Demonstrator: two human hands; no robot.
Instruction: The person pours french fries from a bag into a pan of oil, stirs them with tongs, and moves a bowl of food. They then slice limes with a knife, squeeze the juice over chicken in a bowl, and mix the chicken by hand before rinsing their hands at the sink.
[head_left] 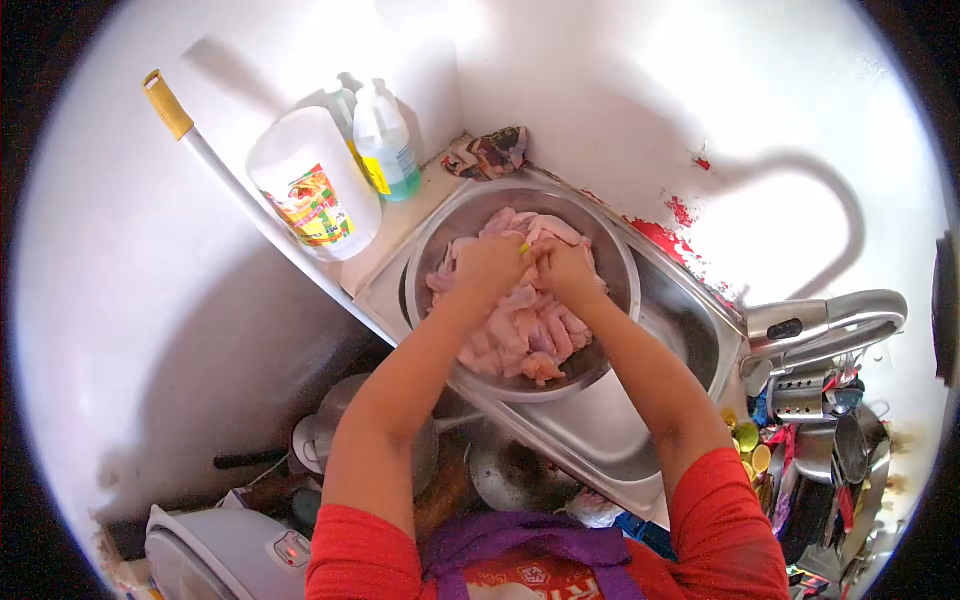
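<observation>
A wide steel bowl [628, 290] rests over the sink, heaped with raw chicken pieces [525, 325]. Both of my hands are inside it, close together above the far part of the pile. My left hand [490, 266] is closed, and a small yellow-green thing [524, 248] peeks out by its fingertips, too small to name. Curled fingers of my right hand [566, 270] pinch at a pale piece of chicken just beside it. My hands cover most of what lies between them.
Right of the bowl are the steel sink basin [680, 325] and a curved faucet [830, 325]. A large white jug [315, 185] and a spray bottle [385, 140] stand back left, by a yellow-ended pole [168, 105]. Utensils [800, 440] crowd the right; a pan [515, 475] sits below.
</observation>
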